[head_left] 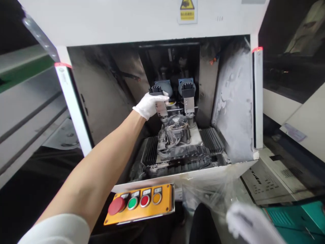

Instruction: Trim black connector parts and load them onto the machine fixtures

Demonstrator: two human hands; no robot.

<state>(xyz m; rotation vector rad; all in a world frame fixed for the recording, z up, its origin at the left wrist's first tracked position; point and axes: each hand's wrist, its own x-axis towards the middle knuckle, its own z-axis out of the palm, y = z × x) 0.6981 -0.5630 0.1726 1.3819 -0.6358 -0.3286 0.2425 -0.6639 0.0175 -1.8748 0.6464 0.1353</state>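
My left hand (150, 105), in a white glove, reaches into the machine with its fingers closed round a black part (155, 90) at the top of the left metal fixture (161, 109). Dark prongs stick up from this part. Beside it, a matching black part (188, 91) sits on the right metal fixture (189, 105). Round blue-grey machine heads (166, 87) are just behind. My right hand (242, 220), also gloved, is low at the right outside the machine. Motion smears its fingers, and whether it holds anything cannot be made out.
An orange control box (162, 210) with a red emergency knob and several buttons juts out below the opening. Upright sensor bars (258, 98) flank both sides. Dusty mechanism and black bellows (212, 140) fill the chamber floor. Teal equipment (286, 220) stands lower right.
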